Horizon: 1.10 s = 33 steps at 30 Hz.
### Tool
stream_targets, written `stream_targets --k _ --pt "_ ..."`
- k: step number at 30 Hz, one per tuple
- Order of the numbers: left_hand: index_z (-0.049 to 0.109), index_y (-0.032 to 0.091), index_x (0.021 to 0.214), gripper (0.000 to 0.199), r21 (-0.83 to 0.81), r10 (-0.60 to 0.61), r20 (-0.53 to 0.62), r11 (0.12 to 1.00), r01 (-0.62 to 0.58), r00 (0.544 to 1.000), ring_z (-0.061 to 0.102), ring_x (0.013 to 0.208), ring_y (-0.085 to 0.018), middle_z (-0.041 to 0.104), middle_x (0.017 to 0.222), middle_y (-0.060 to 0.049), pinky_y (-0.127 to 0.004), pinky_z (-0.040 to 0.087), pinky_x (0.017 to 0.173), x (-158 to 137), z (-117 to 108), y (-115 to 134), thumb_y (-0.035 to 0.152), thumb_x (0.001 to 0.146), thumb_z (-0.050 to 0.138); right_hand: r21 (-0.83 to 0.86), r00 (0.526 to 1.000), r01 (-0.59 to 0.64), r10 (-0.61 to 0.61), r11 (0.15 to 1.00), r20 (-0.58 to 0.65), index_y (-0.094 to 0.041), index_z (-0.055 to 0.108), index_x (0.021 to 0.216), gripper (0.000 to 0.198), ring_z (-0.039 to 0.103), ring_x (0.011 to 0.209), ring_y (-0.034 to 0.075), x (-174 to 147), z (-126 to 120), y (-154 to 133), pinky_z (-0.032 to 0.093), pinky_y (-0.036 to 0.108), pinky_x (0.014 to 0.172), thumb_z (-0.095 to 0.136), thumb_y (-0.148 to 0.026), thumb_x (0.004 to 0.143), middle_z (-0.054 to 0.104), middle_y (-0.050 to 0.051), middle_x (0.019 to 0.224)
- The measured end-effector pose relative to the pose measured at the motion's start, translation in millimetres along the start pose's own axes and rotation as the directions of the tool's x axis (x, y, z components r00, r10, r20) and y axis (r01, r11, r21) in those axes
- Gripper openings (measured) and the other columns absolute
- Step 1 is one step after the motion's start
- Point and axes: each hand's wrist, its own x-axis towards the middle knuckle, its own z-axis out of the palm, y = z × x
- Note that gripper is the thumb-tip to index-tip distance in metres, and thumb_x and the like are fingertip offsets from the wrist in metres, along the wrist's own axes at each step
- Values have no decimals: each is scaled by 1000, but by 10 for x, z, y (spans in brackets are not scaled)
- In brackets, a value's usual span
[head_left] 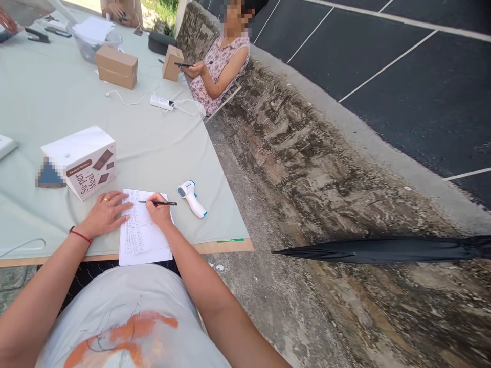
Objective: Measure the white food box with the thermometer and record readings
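Sheets of paper [148, 243] covered with handwritten lines lie at the front edge of the table, slightly overhanging it. My right hand [159, 212] grips a black pen [165, 203], its tip over the upper part of the top sheet. Flat on the table, my left hand [105, 212] has its fingers spread, with the fingertips on the sheet's left edge. Just right of the papers lies a white and blue infrared thermometer [192, 199]. Behind my left hand stands a white box [90, 163] printed "Super Meal".
The table [153, 135] has a pale green cover. Farther back are cardboard boxes [117, 69], a white power strip [161, 103] with cables and a plastic basket [82, 48] holding papers. A seated person [218, 71] holds a phone. A black folded umbrella [364, 250] sticks in from the right.
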Motion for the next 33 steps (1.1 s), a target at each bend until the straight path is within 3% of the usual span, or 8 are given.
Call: stream_targets --k 33 --pt "67 24 126 47 -30 -18 2 999 18 1000 48 127 -38 60 137 -14 -59 39 98 5 1 9 51 99 39 -57 999 -26 24 998 -30 -25 47 63 7 49 65 15 -2 -11 -6 44 28 63 50 -26 69 52 -4 62"
